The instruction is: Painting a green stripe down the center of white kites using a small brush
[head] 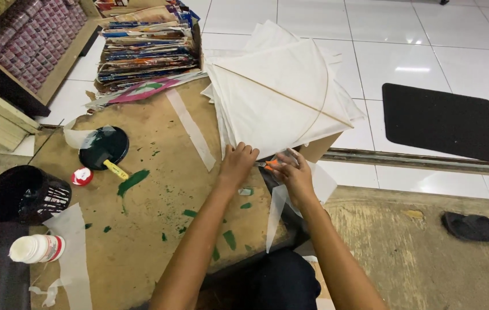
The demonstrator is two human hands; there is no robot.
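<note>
A stack of white paper kites (279, 86) with thin bamboo sticks lies at the far end of a brown cardboard work board (152, 218). My left hand (237, 163) presses on the stack's near corner, fingers spread. Just to its right, my right hand (294, 172) grips orange-handled scissors (271, 164) and touches a strip of white paper (279, 209) that hangs over the board's edge.
A dark green lid (105, 146) with a yellow-handled brush, a red cap (82, 176), a black basket (23, 195) and a white glue bottle (37, 248) sit at left. Colourful kites are piled at the back (144, 49). A black mat (442, 120) and a sandal (477, 227) lie on the floor.
</note>
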